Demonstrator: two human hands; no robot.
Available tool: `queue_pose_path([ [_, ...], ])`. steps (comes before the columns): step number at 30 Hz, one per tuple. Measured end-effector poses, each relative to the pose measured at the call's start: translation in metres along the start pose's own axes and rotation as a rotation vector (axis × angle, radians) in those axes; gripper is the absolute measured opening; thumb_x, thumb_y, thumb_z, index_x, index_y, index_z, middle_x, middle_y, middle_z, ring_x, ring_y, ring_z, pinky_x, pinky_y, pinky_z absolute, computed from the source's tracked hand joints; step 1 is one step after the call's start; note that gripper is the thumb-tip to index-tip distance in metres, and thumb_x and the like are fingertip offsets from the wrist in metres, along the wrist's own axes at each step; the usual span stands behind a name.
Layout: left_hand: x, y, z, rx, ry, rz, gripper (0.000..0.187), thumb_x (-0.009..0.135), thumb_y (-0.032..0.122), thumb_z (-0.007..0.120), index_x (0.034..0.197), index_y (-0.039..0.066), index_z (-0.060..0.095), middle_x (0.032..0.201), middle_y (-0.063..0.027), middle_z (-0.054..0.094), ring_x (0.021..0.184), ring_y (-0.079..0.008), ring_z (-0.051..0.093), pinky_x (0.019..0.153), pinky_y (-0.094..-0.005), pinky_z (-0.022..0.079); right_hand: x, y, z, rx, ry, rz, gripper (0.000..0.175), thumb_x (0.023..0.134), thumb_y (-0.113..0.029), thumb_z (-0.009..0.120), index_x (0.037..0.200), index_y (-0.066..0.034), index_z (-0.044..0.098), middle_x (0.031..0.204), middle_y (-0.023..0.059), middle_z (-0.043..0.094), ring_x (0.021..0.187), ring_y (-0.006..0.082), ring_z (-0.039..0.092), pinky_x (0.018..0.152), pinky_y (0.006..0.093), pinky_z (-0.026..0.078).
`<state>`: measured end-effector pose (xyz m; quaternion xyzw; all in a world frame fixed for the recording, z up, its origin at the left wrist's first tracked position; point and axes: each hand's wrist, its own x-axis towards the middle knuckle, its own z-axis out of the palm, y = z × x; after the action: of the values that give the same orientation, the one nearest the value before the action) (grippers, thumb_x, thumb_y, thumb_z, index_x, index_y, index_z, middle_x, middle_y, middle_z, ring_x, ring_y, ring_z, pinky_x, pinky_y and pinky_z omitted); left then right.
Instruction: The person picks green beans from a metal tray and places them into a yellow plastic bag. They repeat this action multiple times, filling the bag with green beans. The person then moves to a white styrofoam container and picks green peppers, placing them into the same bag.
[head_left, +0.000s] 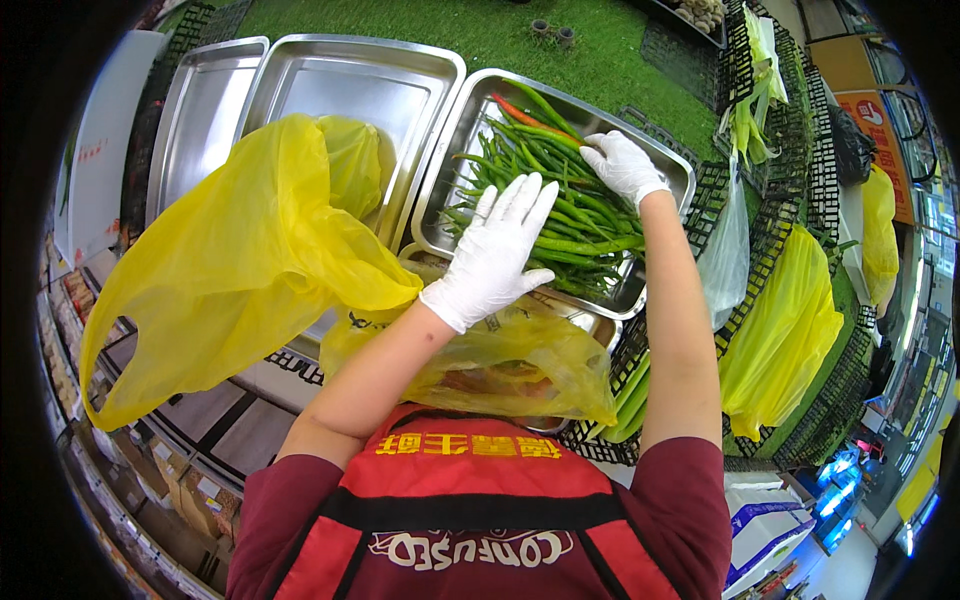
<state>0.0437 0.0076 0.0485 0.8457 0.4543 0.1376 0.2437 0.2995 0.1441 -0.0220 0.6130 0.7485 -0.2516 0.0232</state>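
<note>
Long green chili peppers (562, 217) with one red-orange pepper (531, 120) among them fill much of a stainless steel tray (679, 171). My left hand (495, 259), in a white glove, lies over the near left side of the peppers with its fingers extended. At the far right side of the pile, my right hand (621, 166), also gloved, rests with bent fingers on the peppers; whether it grips any cannot be told. A large yellow plastic bag (240, 247) lies left of my left wrist. Below the tray is another yellow bag (517, 352), partly see-through, with reddish contents.
Two more steel trays (360, 46) (180, 82) stand to the left on green artificial turf (480, 30). Black plastic crates (757, 247), a yellow bag (787, 330) and a clear bag (726, 255) are on the right. Green stalks (628, 405) lie near my right forearm.
</note>
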Motion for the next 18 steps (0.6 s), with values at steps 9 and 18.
queue_pose_path([
  [9,-0.073,-0.018,-0.038,-0.066,0.168,-0.102,0.078,0.083,0.018,0.078,0.153,0.015,0.043,0.158,-0.0184,0.036,0.145,-0.0393,0.035,0.120,-0.0516,0.027,-0.101,-0.039,-0.040,0.365,0.176,-0.154,0.033,0.095,-0.026,0.070,0.117,-0.0012,0.067,0.114,0.0140,0.070,0.107,0.0257,0.067,0.096,0.0361,0.050],
  [18,-0.139,0.003,-0.029,-0.127,0.089,0.011,0.046,0.086,0.016,0.075,0.130,0.012,0.064,0.144,-0.0155,0.054,0.134,-0.0358,0.050,0.115,-0.0490,0.037,-0.132,-0.041,-0.002,0.139,0.352,-0.053,0.018,0.091,-0.015,0.069,0.105,-0.0042,0.075,0.101,0.0160,0.073,0.097,0.0313,0.071,0.087,0.0372,0.054],
])
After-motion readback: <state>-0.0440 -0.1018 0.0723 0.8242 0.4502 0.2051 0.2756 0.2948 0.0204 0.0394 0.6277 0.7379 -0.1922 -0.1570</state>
